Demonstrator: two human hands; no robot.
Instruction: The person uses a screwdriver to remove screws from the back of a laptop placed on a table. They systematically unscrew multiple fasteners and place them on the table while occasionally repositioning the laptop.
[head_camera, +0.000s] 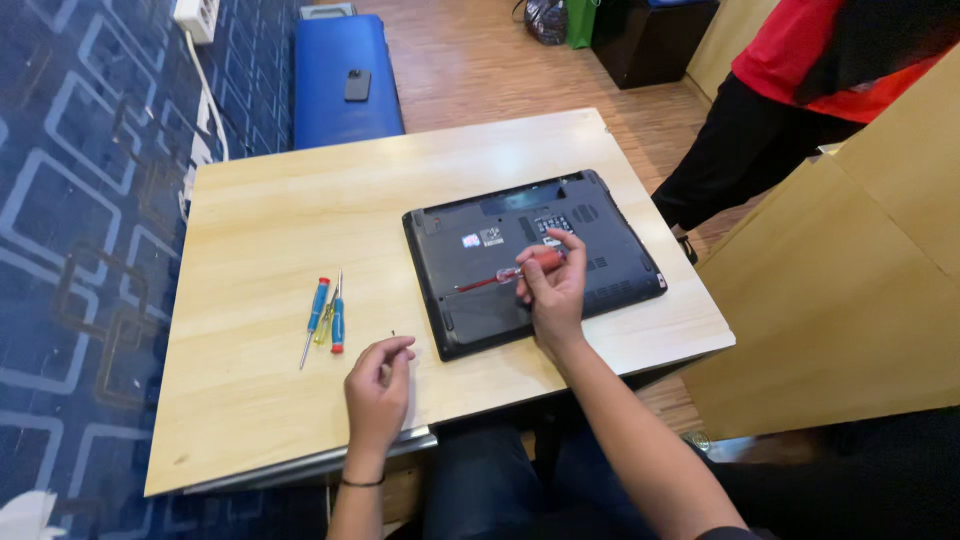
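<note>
Two blue-handled screwdrivers (325, 318) lie side by side on the pale wooden counter (280, 220), left of one dark plastic laptop (530, 262) turned underside up. The right hand (552, 290), fingers clenched, grips a red-handled screwdriver (510, 272) over the laptop. The left hand (378, 390) rests near what may be a tiny screw (393, 334), fingers loosely curled, grasping nothing visible.

Laptop (530, 260) lies underside up on wooden table (280, 200). R hand (552, 290) holds red screwdriver (505, 274) over it. L hand (378, 392) rests left of laptop, near blue screwdrivers (326, 318).
</note>
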